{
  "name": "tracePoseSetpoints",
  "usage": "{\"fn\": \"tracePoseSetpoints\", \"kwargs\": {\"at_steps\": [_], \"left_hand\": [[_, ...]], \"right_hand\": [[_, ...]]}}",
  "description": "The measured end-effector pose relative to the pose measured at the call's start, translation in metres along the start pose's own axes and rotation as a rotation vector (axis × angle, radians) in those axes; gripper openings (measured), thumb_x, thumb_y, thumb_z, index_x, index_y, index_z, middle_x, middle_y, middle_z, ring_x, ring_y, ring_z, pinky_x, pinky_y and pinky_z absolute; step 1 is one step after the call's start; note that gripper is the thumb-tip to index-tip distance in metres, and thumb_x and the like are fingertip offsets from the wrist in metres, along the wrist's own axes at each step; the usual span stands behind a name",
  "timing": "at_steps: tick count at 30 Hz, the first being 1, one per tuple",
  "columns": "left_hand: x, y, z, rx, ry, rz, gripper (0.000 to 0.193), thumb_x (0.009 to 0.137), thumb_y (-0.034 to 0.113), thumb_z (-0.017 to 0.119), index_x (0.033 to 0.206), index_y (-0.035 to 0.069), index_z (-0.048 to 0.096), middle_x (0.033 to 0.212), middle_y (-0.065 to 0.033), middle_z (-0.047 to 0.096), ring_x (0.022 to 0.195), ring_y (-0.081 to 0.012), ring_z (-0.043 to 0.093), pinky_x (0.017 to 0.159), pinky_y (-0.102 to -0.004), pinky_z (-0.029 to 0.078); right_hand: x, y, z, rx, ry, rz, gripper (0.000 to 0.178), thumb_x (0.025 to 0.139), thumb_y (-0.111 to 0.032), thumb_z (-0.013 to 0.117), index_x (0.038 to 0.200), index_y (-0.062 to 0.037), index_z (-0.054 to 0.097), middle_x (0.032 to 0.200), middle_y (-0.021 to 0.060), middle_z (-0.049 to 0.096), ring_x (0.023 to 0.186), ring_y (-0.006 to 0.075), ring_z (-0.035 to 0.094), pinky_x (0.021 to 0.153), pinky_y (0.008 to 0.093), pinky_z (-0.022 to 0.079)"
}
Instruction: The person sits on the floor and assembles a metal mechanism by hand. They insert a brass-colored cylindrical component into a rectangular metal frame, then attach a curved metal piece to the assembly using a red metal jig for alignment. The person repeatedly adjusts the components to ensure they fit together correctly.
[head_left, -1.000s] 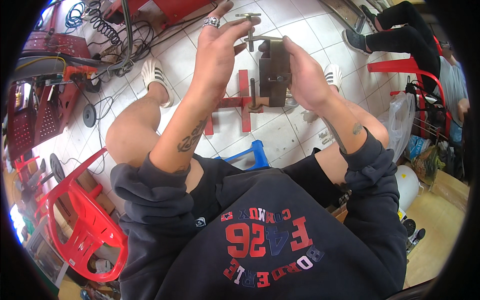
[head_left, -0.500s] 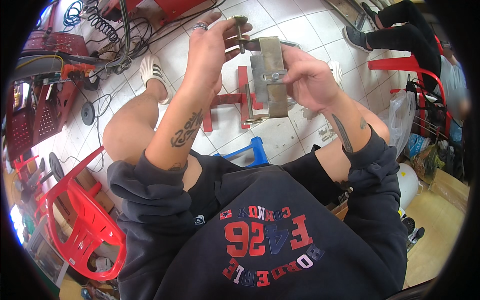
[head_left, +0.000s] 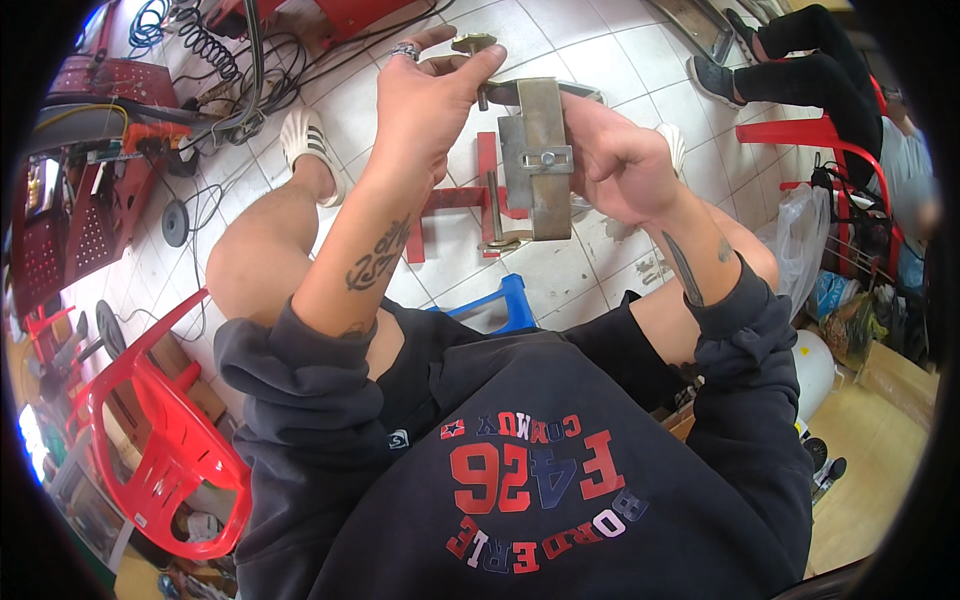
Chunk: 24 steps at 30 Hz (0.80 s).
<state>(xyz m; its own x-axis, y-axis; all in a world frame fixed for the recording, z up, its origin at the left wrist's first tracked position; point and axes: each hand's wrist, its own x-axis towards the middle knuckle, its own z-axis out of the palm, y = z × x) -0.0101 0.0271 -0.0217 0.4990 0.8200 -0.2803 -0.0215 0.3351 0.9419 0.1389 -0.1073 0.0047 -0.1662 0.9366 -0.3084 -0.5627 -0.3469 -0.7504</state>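
A grey metal bracket (head_left: 548, 205) hangs upright in front of me, with a small slotted plate (head_left: 535, 162) and a bolt head across its middle. My right hand (head_left: 625, 165) grips the bracket from its right side; the fingers go behind it and the thumb is bent clear of the bolt. At the bracket's upper left, a screw with a wide brass-coloured head (head_left: 472, 43) stands on end. Thumb and fingers of my left hand (head_left: 425, 110) pinch this screw just below the head. A second threaded rod (head_left: 494, 200) with a yellowish end piece shows at the lower left.
Below the bracket, a red metal frame (head_left: 450, 199) stands on white tiles, near a blue plastic stool (head_left: 510, 300). A red chair (head_left: 165, 450) is at left, with cables (head_left: 285, 75) and red perforated racks beyond. At far right another person's legs (head_left: 800, 65) show beside a red chair.
My left thumb has come round to the screw beneath its head. The right thumb has pulled back from the slotted plate's bolt, and the bracket has shifted slightly.
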Motion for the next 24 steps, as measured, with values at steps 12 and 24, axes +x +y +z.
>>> {"fn": "tracePoseSetpoints", "kwargs": {"at_steps": [12, 24], "left_hand": [[-0.006, 0.013, 0.004, -0.118, -0.059, -0.069, 0.066, 0.091, 0.033, 0.068, 0.140, 0.003, 0.037, 0.109, -0.0083, 0.066, 0.096, -0.0174, 0.062, 0.082, -0.0368, 0.051], [-0.005, 0.019, 0.005, -0.196, -0.138, -0.012, 0.042, 0.105, 0.036, 0.041, 0.131, 0.004, 0.051, 0.112, -0.0147, 0.067, 0.101, -0.0212, 0.065, 0.092, -0.0362, 0.052]], "right_hand": [[0.003, 0.001, 0.005, -0.153, 0.072, -0.082, 0.058, 0.083, -0.004, 0.059, 0.138, 0.0018, 0.045, 0.113, 0.0098, 0.062, 0.101, 0.0152, 0.063, 0.089, 0.0321, 0.054], [0.008, 0.009, 0.008, -0.312, 0.247, -0.177, 0.035, 0.097, -0.026, 0.066, 0.119, 0.0002, 0.059, 0.097, 0.0018, 0.066, 0.087, 0.0069, 0.062, 0.079, 0.0256, 0.053]]}}
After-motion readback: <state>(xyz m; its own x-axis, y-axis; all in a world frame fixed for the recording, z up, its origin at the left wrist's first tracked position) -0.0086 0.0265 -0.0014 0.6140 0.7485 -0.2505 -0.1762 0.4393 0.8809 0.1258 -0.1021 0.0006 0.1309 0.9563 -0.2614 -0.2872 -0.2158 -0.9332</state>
